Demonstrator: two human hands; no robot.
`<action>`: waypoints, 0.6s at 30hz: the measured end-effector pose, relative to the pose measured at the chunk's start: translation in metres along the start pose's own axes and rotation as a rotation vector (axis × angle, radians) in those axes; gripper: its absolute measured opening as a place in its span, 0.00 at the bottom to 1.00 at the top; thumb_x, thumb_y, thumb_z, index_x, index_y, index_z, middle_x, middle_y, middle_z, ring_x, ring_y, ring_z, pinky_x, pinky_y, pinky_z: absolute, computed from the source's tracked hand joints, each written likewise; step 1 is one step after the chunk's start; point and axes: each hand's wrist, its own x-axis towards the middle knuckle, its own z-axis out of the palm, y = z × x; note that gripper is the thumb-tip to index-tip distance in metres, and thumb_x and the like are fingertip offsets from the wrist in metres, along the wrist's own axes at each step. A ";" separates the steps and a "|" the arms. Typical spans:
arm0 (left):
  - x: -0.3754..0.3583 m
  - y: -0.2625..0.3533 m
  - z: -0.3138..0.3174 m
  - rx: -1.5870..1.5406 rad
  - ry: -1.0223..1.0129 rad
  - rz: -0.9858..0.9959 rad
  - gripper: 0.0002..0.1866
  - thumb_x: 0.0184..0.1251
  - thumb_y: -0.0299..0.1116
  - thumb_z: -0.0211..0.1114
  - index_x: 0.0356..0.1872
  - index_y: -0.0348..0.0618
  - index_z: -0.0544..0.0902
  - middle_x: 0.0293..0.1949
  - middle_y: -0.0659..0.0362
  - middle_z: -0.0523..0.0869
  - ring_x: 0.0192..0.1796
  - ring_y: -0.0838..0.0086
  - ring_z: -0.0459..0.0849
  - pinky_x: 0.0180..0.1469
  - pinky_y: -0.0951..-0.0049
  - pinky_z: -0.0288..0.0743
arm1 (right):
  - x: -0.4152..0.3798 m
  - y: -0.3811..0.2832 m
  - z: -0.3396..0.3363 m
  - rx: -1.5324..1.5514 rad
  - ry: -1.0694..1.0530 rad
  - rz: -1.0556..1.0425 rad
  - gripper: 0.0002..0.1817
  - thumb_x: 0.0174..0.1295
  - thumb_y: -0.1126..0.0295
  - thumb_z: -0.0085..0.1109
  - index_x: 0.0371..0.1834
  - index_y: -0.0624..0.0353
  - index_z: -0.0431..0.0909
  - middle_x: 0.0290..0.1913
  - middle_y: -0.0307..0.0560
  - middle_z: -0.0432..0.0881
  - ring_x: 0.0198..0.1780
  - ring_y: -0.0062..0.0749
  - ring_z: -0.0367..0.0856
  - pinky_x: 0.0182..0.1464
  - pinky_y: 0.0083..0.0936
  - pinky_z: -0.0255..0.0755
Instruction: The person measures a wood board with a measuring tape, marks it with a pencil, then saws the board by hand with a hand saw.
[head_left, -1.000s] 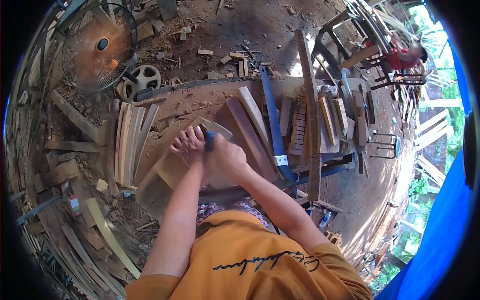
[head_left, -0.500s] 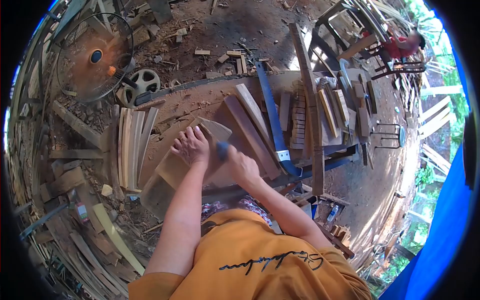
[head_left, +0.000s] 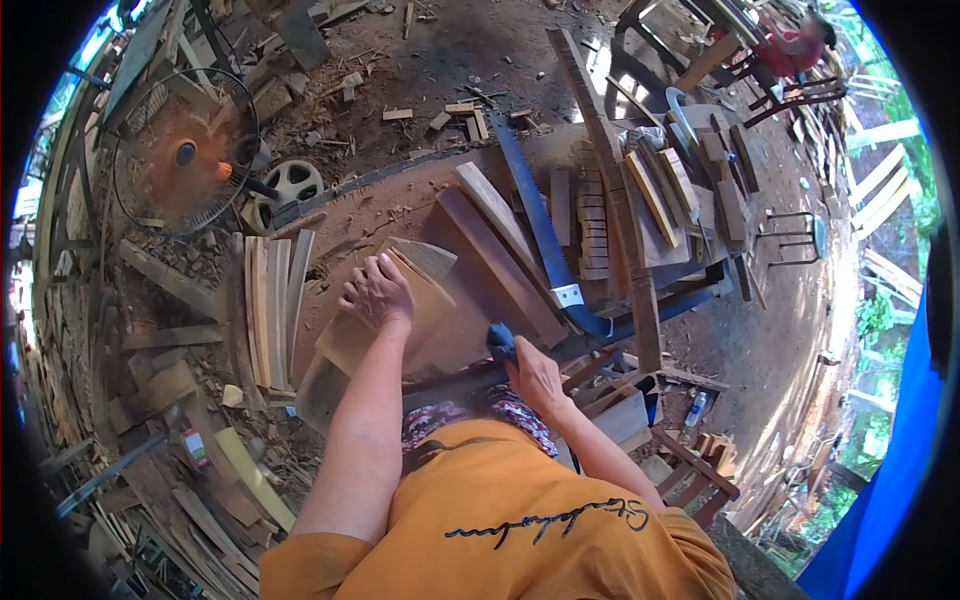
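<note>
Head view: looking down on a dusty brown wooden workbench crowded with cut timber.
Left hand: spread over a flat tan wooden board, fingers pointing away from the wearer; resting on top, not wrapped around.
Right hand: clenched around a dark-blue, bundled-looking object, off the right side of the board and close to the dark near edge of the workbench; exact kind of object too small to tell.
Tan board: on the near part of the workbench, under the left palm, with a pale wedge-shaped wooden piece at the far end; cannot tell whether joined or merely touching.
Planks: a long reddish-brown plank just right of the tan board, a paler straight plank alongside.
Handsaw: long blue-bladed handsaw lying right of both planks, handle toward the wearer.
Left-palm pressure: probably best sent straight down through the heel, to stop the tan board pivoting; fingertips better drawn in from the rims.
Blue object: likely to work best gripped low and brought flat to the wood, with even pressure and no knuckles leading.
Right-side room: worth giving the handsaw and reddish-brown plank a wide berth, to avoid a snagged wrist.
</note>
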 end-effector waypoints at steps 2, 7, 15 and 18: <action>-0.001 0.001 0.000 -0.001 0.021 -0.001 0.21 0.75 0.51 0.43 0.46 0.53 0.82 0.46 0.54 0.83 0.52 0.57 0.78 0.60 0.49 0.58 | 0.022 -0.009 0.011 -0.004 -0.005 -0.084 0.20 0.60 0.67 0.62 0.50 0.61 0.66 0.35 0.54 0.78 0.38 0.51 0.81 0.36 0.42 0.75; 0.000 0.000 0.002 0.053 0.018 0.002 0.19 0.74 0.49 0.46 0.46 0.53 0.83 0.47 0.54 0.83 0.52 0.58 0.78 0.59 0.51 0.59 | 0.045 -0.023 0.024 -0.102 -0.023 -0.096 0.19 0.61 0.65 0.61 0.50 0.60 0.67 0.32 0.52 0.79 0.34 0.48 0.83 0.34 0.41 0.78; 0.000 0.003 0.002 0.065 0.056 -0.004 0.19 0.73 0.50 0.47 0.42 0.52 0.83 0.44 0.55 0.84 0.50 0.58 0.79 0.58 0.51 0.60 | 0.043 -0.035 0.010 -0.235 -0.037 -0.051 0.18 0.62 0.65 0.58 0.51 0.59 0.68 0.31 0.53 0.80 0.32 0.49 0.84 0.32 0.40 0.79; 0.000 0.002 0.005 0.048 0.088 0.008 0.20 0.74 0.51 0.46 0.40 0.51 0.83 0.44 0.54 0.84 0.50 0.57 0.79 0.58 0.51 0.61 | 0.049 -0.035 0.011 -0.262 -0.092 -0.005 0.15 0.62 0.68 0.55 0.50 0.59 0.67 0.31 0.55 0.80 0.31 0.50 0.85 0.32 0.41 0.79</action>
